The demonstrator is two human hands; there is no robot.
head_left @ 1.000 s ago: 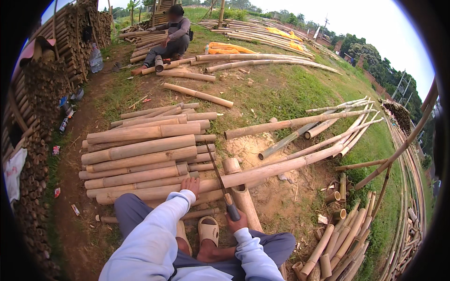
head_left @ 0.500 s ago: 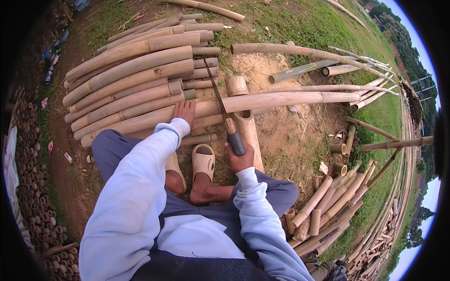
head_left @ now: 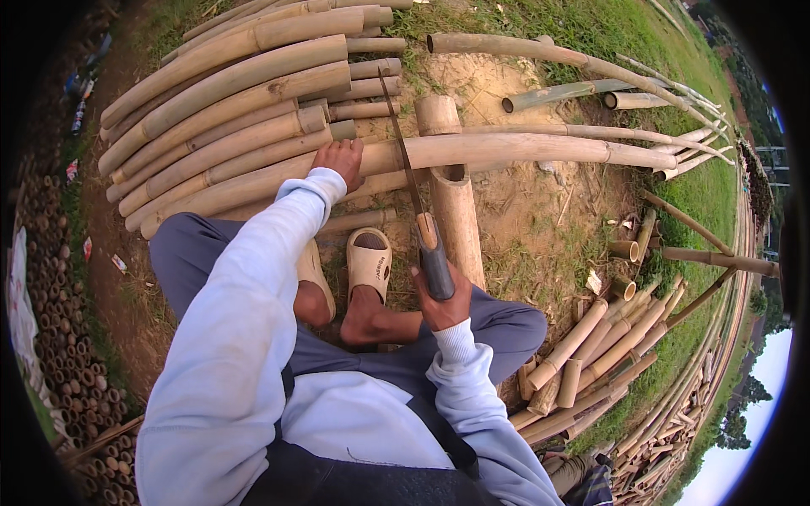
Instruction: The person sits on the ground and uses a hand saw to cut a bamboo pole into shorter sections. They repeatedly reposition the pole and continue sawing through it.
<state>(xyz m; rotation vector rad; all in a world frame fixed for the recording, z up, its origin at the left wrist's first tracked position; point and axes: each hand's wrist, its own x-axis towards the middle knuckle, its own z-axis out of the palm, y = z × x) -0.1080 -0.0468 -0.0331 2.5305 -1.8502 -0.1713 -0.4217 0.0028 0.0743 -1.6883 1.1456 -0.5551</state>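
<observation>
A long, pale bamboo pole point(head_left: 531, 148) lies crosswise in front of me. My left hand point(head_left: 340, 162) is closed over it from above, left of the saw. In my right hand point(head_left: 447, 297) is the dark handle of a handsaw point(head_left: 407, 169), fingers wrapped around it. The saw's long, narrow blade crosses the pole, its tip pointing away from me. How deep the teeth sit in the bamboo, I cannot tell. Beneath the pole, just right of the blade, a thick bamboo piece point(head_left: 456, 228) with a notch props it up.
Cut bamboo lengths point(head_left: 253, 88) are stacked at the left. Thinner poles point(head_left: 574, 57) stretch away to the right, and short offcuts point(head_left: 582, 363) are heaped at lower right. My sandalled feet point(head_left: 369, 266) stand close below the pole. Bamboo posts point(head_left: 717, 261) stick out at the right.
The saw handle and my right hand have come back toward me, leaving more blade between handle and pole. My left hand stays on the pole. The whole view has shifted slightly.
</observation>
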